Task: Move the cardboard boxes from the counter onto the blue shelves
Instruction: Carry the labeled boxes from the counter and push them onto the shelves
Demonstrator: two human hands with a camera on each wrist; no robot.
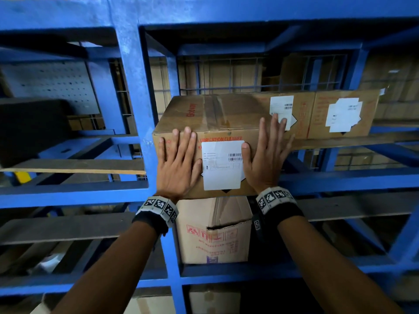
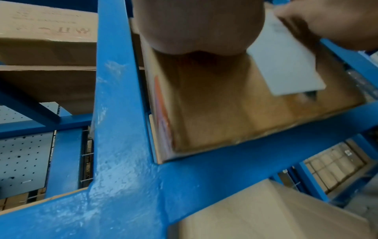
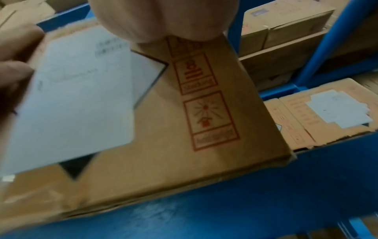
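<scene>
The cardboard box (image 1: 215, 123) is seated on the blue shelf (image 1: 328, 180) beside 2 labelled boxes (image 1: 340, 114), its white-labelled front pressed by the flat, straight fingers (image 1: 188, 141) of the left hand (image 1: 176, 164) and right hand (image 1: 265, 155), nothing being gripped.

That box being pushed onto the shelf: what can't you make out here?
- Box: small print on its white label too tiny, head view.
- Back of the box: hidden by the box itself.
- Left hand and right hand fingers: cut off at the top edge in the wrist views.
</scene>
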